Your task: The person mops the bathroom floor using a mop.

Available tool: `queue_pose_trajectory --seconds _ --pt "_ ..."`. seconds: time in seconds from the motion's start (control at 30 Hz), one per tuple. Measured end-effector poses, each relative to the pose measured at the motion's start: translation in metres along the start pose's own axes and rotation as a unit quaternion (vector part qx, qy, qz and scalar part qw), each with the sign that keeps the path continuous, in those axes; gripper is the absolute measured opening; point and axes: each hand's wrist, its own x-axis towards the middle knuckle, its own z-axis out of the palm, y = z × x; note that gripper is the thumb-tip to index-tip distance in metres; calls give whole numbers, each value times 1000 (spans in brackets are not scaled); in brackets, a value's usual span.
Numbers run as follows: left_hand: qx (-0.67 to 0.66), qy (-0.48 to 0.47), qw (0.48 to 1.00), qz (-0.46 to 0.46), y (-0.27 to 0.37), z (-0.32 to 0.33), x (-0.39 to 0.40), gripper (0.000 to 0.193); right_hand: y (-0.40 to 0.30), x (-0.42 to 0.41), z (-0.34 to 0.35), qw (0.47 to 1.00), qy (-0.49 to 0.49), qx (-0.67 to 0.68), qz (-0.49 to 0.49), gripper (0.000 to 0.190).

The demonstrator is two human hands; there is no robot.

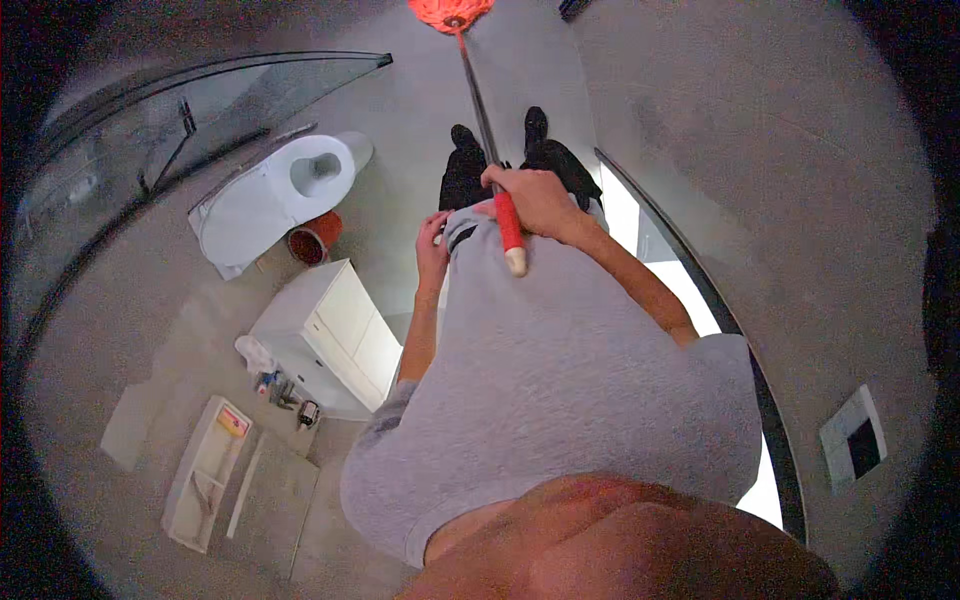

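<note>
My right hand [536, 201] is wrapped around the upper part of a long mop handle [480, 105], just above its red grip [508, 221]. A pale cap forms the near end of the handle, over the front of my grey shirt [570, 360]. The pole slants away between my dark shoes to an orange-red mop head [451, 11], partly cut off by the top edge of the picture. My left hand [431, 244] is at my left side, beside the shirt's hem. Whether its fingers grip the cloth is unclear.
Left of me are a white toilet [322, 169] with its lid up, a red bin [328, 231] and a white cabinet [349, 322] with small bottles. A glass panel [247, 97] stands farther left. A dark-framed doorway [712, 300] is close on my right.
</note>
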Motion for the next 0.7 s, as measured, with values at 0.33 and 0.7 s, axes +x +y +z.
queue_pose_trajectory --seconds 0.33,0.7 --pt "10 -71 997 -32 28 -14 -1 13 13 25 21 970 -203 111 -73 34" --pt "3 -58 998 2 48 -21 -4 12 3 39 19 947 -284 46 -142 40"
